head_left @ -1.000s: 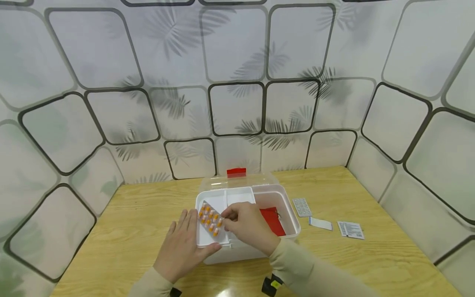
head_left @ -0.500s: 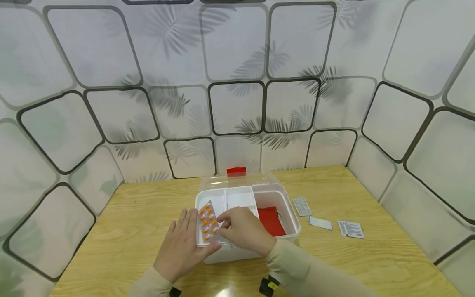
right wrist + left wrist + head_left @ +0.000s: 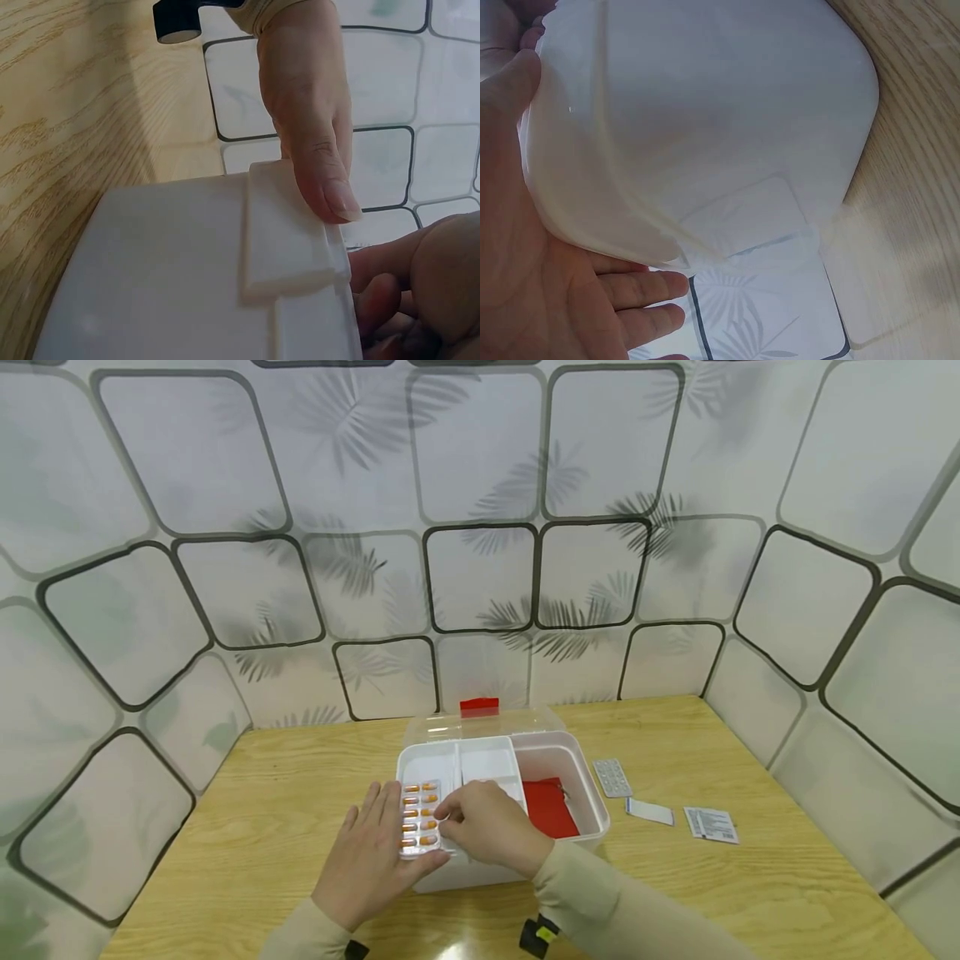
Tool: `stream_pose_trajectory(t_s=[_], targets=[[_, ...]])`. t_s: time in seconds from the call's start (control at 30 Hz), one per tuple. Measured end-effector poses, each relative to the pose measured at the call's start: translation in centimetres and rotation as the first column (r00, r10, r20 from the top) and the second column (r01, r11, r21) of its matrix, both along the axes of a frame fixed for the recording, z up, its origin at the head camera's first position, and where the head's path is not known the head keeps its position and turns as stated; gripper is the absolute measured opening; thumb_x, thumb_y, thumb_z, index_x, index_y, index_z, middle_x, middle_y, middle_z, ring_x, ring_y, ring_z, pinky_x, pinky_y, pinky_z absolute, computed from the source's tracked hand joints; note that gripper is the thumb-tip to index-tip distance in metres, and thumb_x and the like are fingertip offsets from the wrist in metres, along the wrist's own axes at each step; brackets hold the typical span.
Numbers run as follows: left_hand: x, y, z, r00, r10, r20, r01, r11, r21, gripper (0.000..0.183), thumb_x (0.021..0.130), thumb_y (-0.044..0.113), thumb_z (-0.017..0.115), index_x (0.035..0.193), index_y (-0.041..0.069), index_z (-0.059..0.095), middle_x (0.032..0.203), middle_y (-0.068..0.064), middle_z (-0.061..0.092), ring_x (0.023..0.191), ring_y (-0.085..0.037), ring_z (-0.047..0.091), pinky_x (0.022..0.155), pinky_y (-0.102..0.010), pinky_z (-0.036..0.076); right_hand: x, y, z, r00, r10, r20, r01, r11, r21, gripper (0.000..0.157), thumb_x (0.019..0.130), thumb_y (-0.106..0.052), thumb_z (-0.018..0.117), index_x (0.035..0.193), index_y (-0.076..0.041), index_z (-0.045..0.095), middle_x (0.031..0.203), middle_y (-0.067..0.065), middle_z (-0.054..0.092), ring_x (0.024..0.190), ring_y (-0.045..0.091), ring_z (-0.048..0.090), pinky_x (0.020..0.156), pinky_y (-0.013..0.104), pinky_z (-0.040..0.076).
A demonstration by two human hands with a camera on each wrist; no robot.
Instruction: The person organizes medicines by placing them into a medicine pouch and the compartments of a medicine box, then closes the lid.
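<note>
A translucent white plastic box (image 3: 480, 877) is bearing a white compartmented plastic tray (image 3: 487, 760). The left hand (image 3: 365, 864), fingers straight, is touching the tray at nine o'clock. The right hand (image 3: 491, 827), the nearer, is pinching the three-o'clock edge of a clear rectangular capsule blister pack (image 3: 417, 818), which is occupying the nine-o'clock compartment (image 3: 429, 762), long axis running twelve-to-six.

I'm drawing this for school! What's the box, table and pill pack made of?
The box looks like smooth, milky plastic, with rounded moulded corners. The table looks like wood, or a wood print: grain shows, with a glossy glare. The pill pack seems shiny clear plastic up front: capsules show through.
</note>
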State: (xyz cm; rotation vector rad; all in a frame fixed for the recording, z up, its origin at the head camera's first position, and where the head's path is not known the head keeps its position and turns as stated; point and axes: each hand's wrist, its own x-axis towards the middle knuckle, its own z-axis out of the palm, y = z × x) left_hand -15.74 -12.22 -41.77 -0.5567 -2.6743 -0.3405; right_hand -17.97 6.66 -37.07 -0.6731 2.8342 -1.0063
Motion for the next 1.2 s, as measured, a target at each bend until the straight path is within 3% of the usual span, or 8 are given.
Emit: stream_pose_trajectory(t_s=[0.27, 0.47, 0.57, 0.73, 0.87, 1.0, 1.2], targets=[[0.0, 0.0, 0.3, 1.0, 0.004, 0.017, -0.004, 1.0, -0.009, 0.111, 0.077, 0.08, 0.05, 0.14, -0.011, 0.037, 0.141, -0.026, 0.044, 0.131, -0.043, 0.04, 0.096, -0.064, 0.038, 0.3, 0.5, 0.0, 1.0, 0.031, -0.005, -0.031, 0.999, -0.04, 0.013, 0.085, -0.01, 0.066, 0.094, -0.012, 0.074, 0.072, -0.016, 0.061, 0.063, 0.002, 0.053, 0.057, 0.02, 0.045], [0.1, 0.3, 1.2, 0.998, 0.022, 0.061, -0.019, 0.999, -0.043, 0.113, 0.075, 0.083, 0.046, 0.138, -0.011, 0.04, 0.14, -0.025, 0.045, 0.13, -0.044, 0.041, 0.096, -0.065, 0.037, 0.5, 2.0, 0.4, 0.999, 0.041, -0.031, -0.045, 0.989, -0.144, 0.007, 0.089, -0.016, 0.068, 0.092, -0.015, 0.073, 0.074, -0.016, 0.062, 0.068, 0.005, 0.054, 0.062, 0.022, 0.048], [0.1, 0.5, 1.5, 0.996, 0.046, 0.08, -0.041, 0.997, -0.064, 0.113, 0.076, 0.084, 0.043, 0.138, -0.01, 0.041, 0.142, -0.025, 0.043, 0.132, -0.043, 0.038, 0.098, -0.065, 0.035, 0.5, 3.6, 0.8, 0.998, 0.0, -0.07, -0.015, 0.977, -0.211, 0.006, 0.09, -0.019, 0.067, 0.089, -0.017, 0.072, 0.074, -0.016, 0.062, 0.067, 0.006, 0.055, 0.06, 0.023, 0.049], [0.0, 0.7, 1.4, 0.994, 0.067, 0.088, -0.064, 0.997, -0.042, 0.114, 0.077, 0.083, 0.043, 0.14, -0.011, 0.038, 0.144, -0.027, 0.039, 0.135, -0.041, 0.035, 0.1, -0.065, 0.033, -0.1, 8.2, 1.9, 0.978, -0.138, -0.156, 0.087, 0.951, -0.296, 0.006, 0.09, -0.017, 0.068, 0.09, -0.014, 0.072, 0.075, -0.01, 0.064, 0.066, 0.009, 0.056, 0.058, 0.025, 0.05], [-0.1, 0.6, 1.2, 0.994, 0.072, 0.088, -0.07, 0.997, -0.025, 0.116, 0.075, 0.084, 0.043, 0.14, -0.012, 0.037, 0.144, -0.028, 0.039, 0.135, -0.042, 0.035, 0.1, -0.065, 0.033, -1.4, 13.0, 2.0, 0.953, -0.277, -0.121, 0.234, 0.929, -0.287, 0.013, 0.091, -0.019, 0.067, 0.098, -0.009, 0.072, 0.084, -0.001, 0.068, 0.074, 0.014, 0.059, 0.063, 0.028, 0.051], [-0.2, 0.6, 1.0, 0.992, 0.08, 0.098, -0.078, 0.997, -0.025, 0.118, 0.074, 0.085, 0.043, 0.141, -0.012, 0.036, 0.144, -0.028, 0.038, 0.135, -0.042, 0.034, 0.101, -0.064, 0.032, -2.3, 18.1, 1.4, 0.933, -0.357, -0.046, 0.34, 0.917, -0.209, 0.03, 0.095, -0.032, 0.061, 0.11, -0.006, 0.069, 0.098, 0.007, 0.069, 0.083, 0.018, 0.061, 0.069, 0.031, 0.051], [-0.2, 0.5, 1.0, 0.992, 0.068, 0.107, -0.066, 0.998, -0.016, 0.117, 0.075, 0.084, 0.045, 0.141, -0.013, 0.034, 0.144, -0.028, 0.038, 0.135, -0.041, 0.035, 0.1, -0.065, 0.032, -2.4, 26.0, -0.7, 0.91, -0.415, -0.005, 0.415, 0.909, -0.032, 0.052, 0.097, -0.047, 0.05, 0.122, -0.004, 0.062, 0.113, 0.016, 0.064, 0.098, 0.03, 0.06, 0.073, 0.04, 0.053]])
